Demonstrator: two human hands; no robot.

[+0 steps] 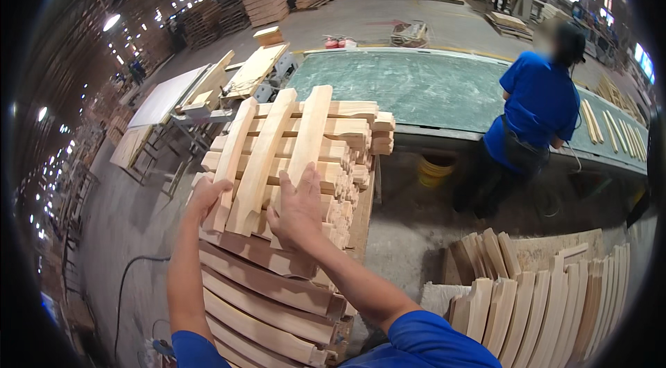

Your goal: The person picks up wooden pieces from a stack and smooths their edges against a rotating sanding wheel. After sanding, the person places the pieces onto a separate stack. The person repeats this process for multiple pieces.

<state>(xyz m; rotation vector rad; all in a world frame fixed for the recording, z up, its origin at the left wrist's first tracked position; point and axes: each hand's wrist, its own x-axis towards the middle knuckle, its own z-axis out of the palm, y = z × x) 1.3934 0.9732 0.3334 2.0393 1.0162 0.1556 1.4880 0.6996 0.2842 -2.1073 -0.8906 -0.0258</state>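
Three pale shaped wooden pieces, like chair legs, lie lengthwise across a stack of similar pieces (333, 129) set crosswise. My left hand (207, 196) is closed at the near end of the left wooden piece (236, 160), thumb on its edge; its other fingers are partly hidden. Between my hands rests the middle wooden piece (262, 160), touched by neither. My right hand (303, 212) lies with fingers spread on the near part of the right wooden piece (310, 129). Closer to me, several curved wooden pieces (267, 298) lie side by side.
A long green-topped table (409, 83) runs beyond the stack. At its near side stands a person in blue (534, 104), close to several thin strips (614, 132). A yellow bucket (436, 168) is under the table. More curved pieces (534, 312) stand at lower right. A black cable (125, 292) crosses the left floor.
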